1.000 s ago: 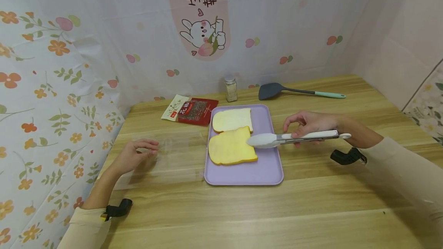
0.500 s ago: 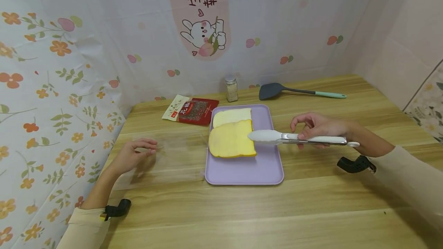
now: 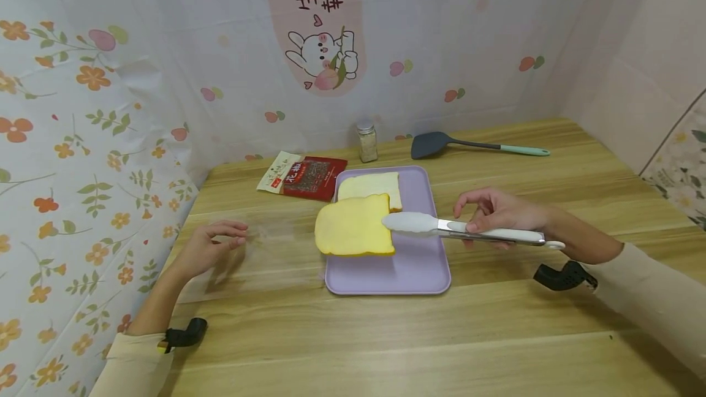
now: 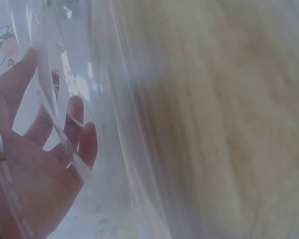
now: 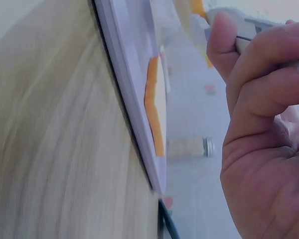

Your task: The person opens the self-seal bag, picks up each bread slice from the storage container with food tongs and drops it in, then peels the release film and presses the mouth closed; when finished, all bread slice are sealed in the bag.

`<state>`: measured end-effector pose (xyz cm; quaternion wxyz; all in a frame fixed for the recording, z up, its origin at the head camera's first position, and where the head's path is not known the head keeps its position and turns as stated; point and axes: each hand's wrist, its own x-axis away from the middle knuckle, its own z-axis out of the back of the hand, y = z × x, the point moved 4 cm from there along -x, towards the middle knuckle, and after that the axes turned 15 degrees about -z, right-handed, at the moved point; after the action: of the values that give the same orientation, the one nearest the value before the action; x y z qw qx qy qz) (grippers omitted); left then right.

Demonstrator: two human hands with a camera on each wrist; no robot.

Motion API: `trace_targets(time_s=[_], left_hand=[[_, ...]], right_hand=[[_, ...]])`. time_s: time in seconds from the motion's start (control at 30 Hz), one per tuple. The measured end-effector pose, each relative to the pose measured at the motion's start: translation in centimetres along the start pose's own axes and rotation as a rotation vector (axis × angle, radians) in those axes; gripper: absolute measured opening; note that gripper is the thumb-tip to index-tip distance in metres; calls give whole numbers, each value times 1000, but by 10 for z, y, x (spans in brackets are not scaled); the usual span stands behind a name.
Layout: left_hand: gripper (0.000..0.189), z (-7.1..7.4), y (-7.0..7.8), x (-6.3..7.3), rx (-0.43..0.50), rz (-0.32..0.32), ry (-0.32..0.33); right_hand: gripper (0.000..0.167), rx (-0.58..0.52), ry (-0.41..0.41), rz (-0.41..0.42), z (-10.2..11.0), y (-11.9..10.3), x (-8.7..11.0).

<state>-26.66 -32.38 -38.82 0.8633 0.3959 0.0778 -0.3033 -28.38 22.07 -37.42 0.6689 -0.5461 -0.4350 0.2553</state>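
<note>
In the head view my right hand (image 3: 504, 218) grips a pair of white-and-silver tongs (image 3: 410, 222). The tongs' tips hold the right edge of a yellow bread slice (image 3: 353, 225), raised over the left side of a lilac tray (image 3: 421, 274). Behind it, a paler bread slice (image 3: 377, 182) lies on the tray, partly covered. A clear plastic bag (image 3: 281, 253) spreads left of the tray, faint against the wood. My left hand (image 3: 216, 247) is at its left end. In the left wrist view, the fingers are spread apart among folds of the clear film (image 4: 82, 74).
A red seasoning pouch (image 3: 311, 177) touches the tray's far left corner area. Behind the tray stands a small glass jar (image 3: 368, 144) with a metal lid. A dark spatula (image 3: 432, 145) with a mint handle lies near the wall. Printed cloth hangs behind and at the left.
The yellow slice, held in the tongs, has lifted off the tray and shifted left past its left edge. The left hand has stayed nearly in place.
</note>
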Motion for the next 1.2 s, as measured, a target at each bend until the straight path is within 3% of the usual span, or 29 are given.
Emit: trace_targets(time_s=[0.43, 0.63, 1.2], left_hand=[[14, 1, -2, 2, -11, 52, -7], [15, 2, -3, 3, -14, 63, -12], [14, 0, 0, 1, -23, 56, -2]], right_hand=[[27, 46, -36, 45, -16, -10, -31], [25, -1, -35, -6, -22, -12, -42], [26, 20, -34, 28, -38, -9, -71]])
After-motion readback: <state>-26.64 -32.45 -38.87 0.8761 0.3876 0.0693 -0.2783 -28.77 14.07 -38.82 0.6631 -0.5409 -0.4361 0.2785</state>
